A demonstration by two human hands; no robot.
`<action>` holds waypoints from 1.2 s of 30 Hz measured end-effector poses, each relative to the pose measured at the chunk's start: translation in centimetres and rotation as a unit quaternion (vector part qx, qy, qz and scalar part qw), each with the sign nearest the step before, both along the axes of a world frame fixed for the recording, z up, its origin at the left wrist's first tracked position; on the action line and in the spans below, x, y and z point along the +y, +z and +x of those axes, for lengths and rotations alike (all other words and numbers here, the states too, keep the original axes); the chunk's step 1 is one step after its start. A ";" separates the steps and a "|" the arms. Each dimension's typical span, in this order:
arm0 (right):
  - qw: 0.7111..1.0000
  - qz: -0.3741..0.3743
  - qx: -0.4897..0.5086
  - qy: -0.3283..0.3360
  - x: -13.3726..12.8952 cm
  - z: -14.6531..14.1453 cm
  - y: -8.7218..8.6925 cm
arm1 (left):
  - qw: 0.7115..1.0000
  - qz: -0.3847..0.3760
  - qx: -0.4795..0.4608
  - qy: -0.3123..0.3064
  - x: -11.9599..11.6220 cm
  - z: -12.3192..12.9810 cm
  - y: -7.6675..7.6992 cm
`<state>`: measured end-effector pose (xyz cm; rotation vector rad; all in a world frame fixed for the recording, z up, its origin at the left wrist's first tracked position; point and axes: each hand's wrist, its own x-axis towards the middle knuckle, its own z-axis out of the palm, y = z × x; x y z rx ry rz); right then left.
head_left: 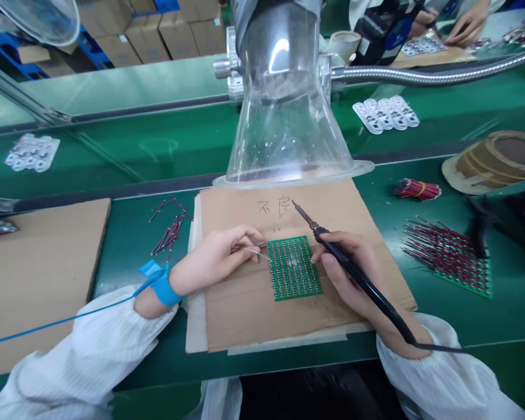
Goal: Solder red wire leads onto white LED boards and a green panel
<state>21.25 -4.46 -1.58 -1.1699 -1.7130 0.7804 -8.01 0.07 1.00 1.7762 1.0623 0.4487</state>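
A green circuit board (294,268) with rows of solder pads lies on a sheet of cardboard (240,326). My right hand (354,268) is closed round a black soldering iron (354,274), its tip pointing up and left above the board's far edge; the fingertips are beside the board's right edge. At the board's upper left corner is my left hand (227,251), fingers pinched on a thin solder wire (258,252) that reaches over the pads. Dark red leads show by those fingers; whether they are held I cannot tell. A blue wrist strap (164,286) circles my left wrist.
A clear fume hood (289,134) hangs over the cardboard's far edge. Loose red wires (170,233) lie left. At right are a bundle of red wires (417,189), a wired board (464,274) and a tape-wound container (494,160). Across the bench are a co-worker's hands (468,26).
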 end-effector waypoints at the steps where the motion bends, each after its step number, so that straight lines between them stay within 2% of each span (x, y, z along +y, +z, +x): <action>1: 0.999 -0.007 0.032 0.000 -0.2 0.0 -0.1 | 1.000 -0.008 -0.002 0.006 0.0 -0.1 -0.1; 4: 0.996 -0.029 0.086 -0.001 -0.7 0.2 -0.2 | 1.000 -0.002 0.023 0.015 0.1 0.0 0.0; 7: 0.997 -0.050 0.053 -0.017 -1.1 0.8 -0.3 | 0.997 0.032 0.066 0.007 -0.1 0.4 0.3; 10: 0.999 -0.042 0.026 -0.019 -1.3 1.5 -0.4 | 0.993 0.057 0.100 0.002 -0.3 0.8 0.4; 16: 0.999 -0.049 0.001 0.023 -1.2 1.8 0.0 | 0.986 0.122 0.111 -0.002 -0.8 1.1 0.1; 27: 0.998 -0.031 -0.046 0.042 -0.6 1.0 1.2 | 0.986 0.113 0.119 0.013 -0.7 1.2 -0.2; 36: 0.996 -0.014 -0.068 0.061 -0.7 1.3 0.9 | 0.987 0.111 0.118 0.021 -0.6 1.1 -0.4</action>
